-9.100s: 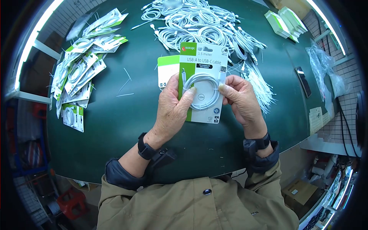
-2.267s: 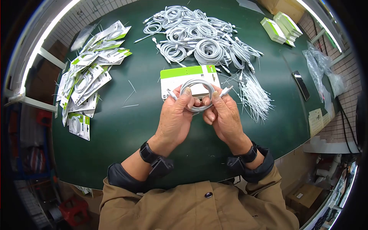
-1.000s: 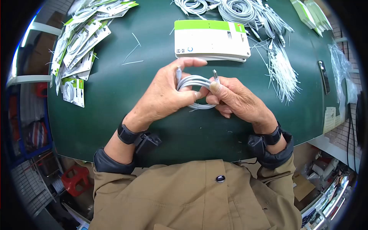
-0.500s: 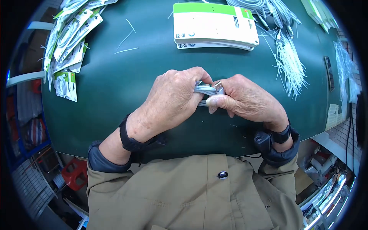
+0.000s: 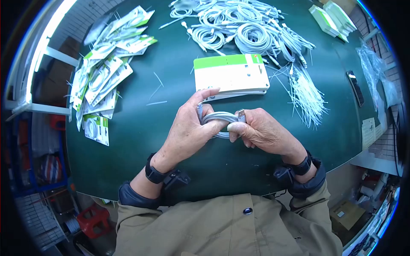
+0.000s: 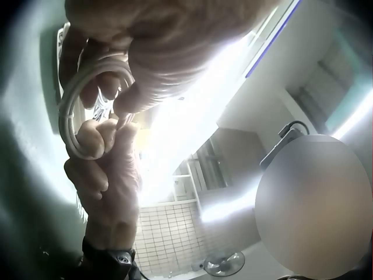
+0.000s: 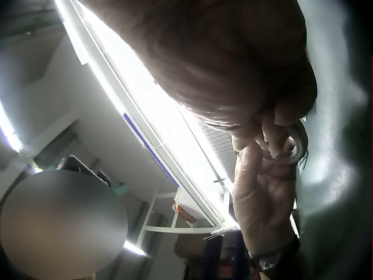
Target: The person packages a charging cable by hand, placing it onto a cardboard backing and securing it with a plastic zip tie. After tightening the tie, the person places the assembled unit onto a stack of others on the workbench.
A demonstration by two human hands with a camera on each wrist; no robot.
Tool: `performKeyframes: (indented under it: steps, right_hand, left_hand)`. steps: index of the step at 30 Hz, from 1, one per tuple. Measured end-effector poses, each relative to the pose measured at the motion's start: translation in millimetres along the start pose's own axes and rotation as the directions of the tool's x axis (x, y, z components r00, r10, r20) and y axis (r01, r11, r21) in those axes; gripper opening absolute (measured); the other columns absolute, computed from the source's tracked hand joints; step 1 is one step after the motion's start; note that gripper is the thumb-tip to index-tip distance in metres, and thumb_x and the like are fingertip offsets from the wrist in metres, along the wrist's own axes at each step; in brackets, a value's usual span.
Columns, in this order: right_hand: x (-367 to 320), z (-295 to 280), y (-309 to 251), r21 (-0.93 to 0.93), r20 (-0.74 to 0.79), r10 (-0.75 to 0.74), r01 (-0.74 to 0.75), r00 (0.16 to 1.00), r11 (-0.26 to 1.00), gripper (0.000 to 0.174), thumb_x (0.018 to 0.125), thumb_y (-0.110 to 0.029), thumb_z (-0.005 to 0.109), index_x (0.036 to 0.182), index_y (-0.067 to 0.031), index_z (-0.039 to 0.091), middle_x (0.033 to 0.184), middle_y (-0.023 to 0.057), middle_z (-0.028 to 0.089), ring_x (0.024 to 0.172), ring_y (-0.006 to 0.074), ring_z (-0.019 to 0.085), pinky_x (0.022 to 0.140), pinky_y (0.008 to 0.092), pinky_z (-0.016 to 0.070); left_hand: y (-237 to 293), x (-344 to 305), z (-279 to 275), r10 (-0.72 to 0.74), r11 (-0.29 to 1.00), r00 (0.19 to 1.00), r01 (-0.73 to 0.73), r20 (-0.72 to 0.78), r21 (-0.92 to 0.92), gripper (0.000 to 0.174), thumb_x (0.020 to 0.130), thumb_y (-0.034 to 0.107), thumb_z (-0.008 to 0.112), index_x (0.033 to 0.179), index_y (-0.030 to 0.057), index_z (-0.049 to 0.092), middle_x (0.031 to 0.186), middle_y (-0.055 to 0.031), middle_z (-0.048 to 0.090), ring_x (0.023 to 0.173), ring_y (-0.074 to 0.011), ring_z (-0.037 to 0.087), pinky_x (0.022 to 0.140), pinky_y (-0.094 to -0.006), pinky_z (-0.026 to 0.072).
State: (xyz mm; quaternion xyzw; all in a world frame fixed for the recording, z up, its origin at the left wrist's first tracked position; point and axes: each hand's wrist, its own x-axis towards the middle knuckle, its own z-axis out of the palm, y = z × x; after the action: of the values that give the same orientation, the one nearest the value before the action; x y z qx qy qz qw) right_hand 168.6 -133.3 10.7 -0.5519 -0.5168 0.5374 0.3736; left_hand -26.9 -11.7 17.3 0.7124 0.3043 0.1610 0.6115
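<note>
A coiled white-grey USB cable [image 5: 222, 115] is held between both hands above the green table [image 5: 205, 170]. My left hand [image 5: 183, 130] grips the coil's left side, its thumb across the loop and its index finger stretched out past it. A small plug [image 5: 199, 110] sticks up by that index finger. My right hand [image 5: 271, 133] pinches the right side of the coil with its thumb, close to the metal USB-A plug [image 5: 241, 114]. In the left wrist view the coil [image 6: 69, 116] forms a ring around fingertips. Just beyond the hands lies a stack of green-and-white cards [image 5: 228, 74].
Loose coiled cables [image 5: 239, 25] are heaped at the back. A bundle of white cable ties [image 5: 305, 100] lies on the right, near a phone [image 5: 355, 87] and a plastic bag [image 5: 371, 64]. Packaged cables [image 5: 100, 81] overlap on the left. More card stacks [image 5: 333, 21] sit back right.
Earlier the hands held a cable against a printed card; later frames show only a cable coil. Since half a second ago, the left index finger has lifted off and more of the coil shows.
</note>
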Motion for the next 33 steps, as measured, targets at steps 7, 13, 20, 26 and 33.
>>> performKeyframes:
  steps: [7, 13, 20, 26, 33]
  right_hand:
    - [-7.7, -15.2, -6.5, 0.185, -0.157, -0.048, 0.077, 0.986, 0.980, 0.040, 0.108, -0.034, 0.059, 0.086, -0.0026, 0.072, 0.072, -0.0002, 0.066, 0.056, 0.0050, 0.056, 0.052, 0.0221, 0.0451]
    - [-15.3, -25.9, -8.1, 0.368, -0.187, -0.099, 0.163, 0.977, 0.916, 0.041, 0.110, -0.035, 0.057, 0.093, -0.0005, 0.073, 0.079, 0.0014, 0.068, 0.059, 0.0042, 0.057, 0.052, 0.0201, 0.0449]
    - [-9.3, -23.6, 7.5, 0.593, -0.242, -0.106, 0.234, 0.964, 0.770, 0.034, 0.108, -0.031, 0.063, 0.113, 0.0024, 0.066, 0.084, 0.0015, 0.066, 0.060, 0.0032, 0.054, 0.052, 0.0180, 0.0440]
    - [-7.8, -22.7, -4.7, 0.619, -0.333, -0.080, 0.282, 0.940, 0.733, 0.056, 0.103, -0.019, 0.070, 0.147, 0.0045, 0.045, 0.095, 0.0097, 0.070, 0.061, 0.0039, 0.056, 0.054, 0.0180, 0.0474]
    - [-7.8, -22.4, -9.2, 0.633, -0.294, -0.111, 0.281, 0.949, 0.721, 0.048, 0.103, -0.017, 0.069, 0.145, -0.0006, 0.051, 0.098, 0.0101, 0.071, 0.065, 0.0062, 0.060, 0.057, 0.0189, 0.0500]
  left_hand:
    - [16.0, -3.4, 4.4, 0.692, 0.653, 0.681, -0.449, -0.240, 0.610, 0.090, 0.082, 0.009, 0.084, 0.156, -0.0031, 0.035, 0.141, -0.0200, 0.057, 0.126, -0.0278, 0.056, 0.085, -0.0341, 0.0540]
    - [24.4, -16.7, 45.5, 0.735, 0.478, 0.669, -0.628, 0.112, 0.615, 0.080, 0.081, 0.010, 0.086, 0.150, 0.0015, 0.047, 0.124, -0.0188, 0.067, 0.109, -0.0340, 0.069, 0.082, -0.0382, 0.0594]
    - [15.3, 1.8, 57.3, 0.718, 0.519, 0.691, -0.610, 0.083, 0.599, 0.078, 0.076, 0.005, 0.087, 0.147, 0.0031, 0.055, 0.116, -0.0144, 0.070, 0.103, -0.0319, 0.071, 0.084, -0.0396, 0.0598]
    - [7.6, 9.3, 41.1, 0.841, 0.394, 0.531, -0.734, 0.106, 0.554, 0.049, 0.074, -0.002, 0.085, 0.121, 0.0055, 0.072, 0.096, -0.0082, 0.073, 0.083, -0.0256, 0.071, 0.068, -0.0347, 0.0588]
    - [15.3, 12.9, 32.5, 0.856, 0.412, 0.512, -0.758, 0.072, 0.505, 0.032, 0.073, -0.005, 0.085, 0.102, 0.0064, 0.078, 0.090, -0.0065, 0.072, 0.077, -0.0219, 0.069, 0.064, -0.0312, 0.0567]
